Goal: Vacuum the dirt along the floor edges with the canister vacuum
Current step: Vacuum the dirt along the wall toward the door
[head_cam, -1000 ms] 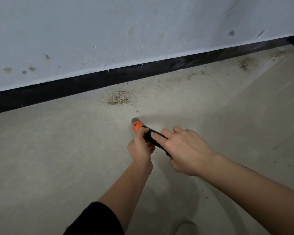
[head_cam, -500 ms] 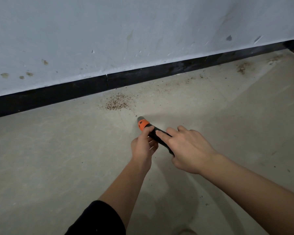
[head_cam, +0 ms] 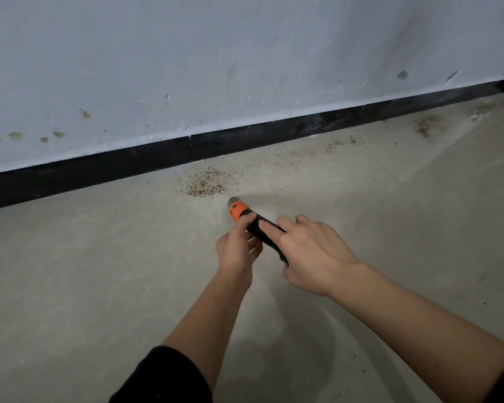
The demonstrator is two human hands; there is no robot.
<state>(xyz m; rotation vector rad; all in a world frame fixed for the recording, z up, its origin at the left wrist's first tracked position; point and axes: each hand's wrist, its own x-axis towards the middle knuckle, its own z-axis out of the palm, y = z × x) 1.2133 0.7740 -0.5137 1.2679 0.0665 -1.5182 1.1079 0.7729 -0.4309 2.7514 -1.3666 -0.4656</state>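
We see left hand (head_cam: 239, 249) curled round vacuum nozzle (head_cam: 237, 211), thumb at orange collar. Right hand (head_cam: 313, 254) lies on nozzle just behind, index finger straight along top; grip underneath hidden, cannot tell. Nozzle tip near dirt patch (head_cam: 207, 186) beside baseboard (head_cam: 99, 173).

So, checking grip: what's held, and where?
The black vacuum wand: left hand grips just behind its orange collar, right hand farther back on the black shaft.
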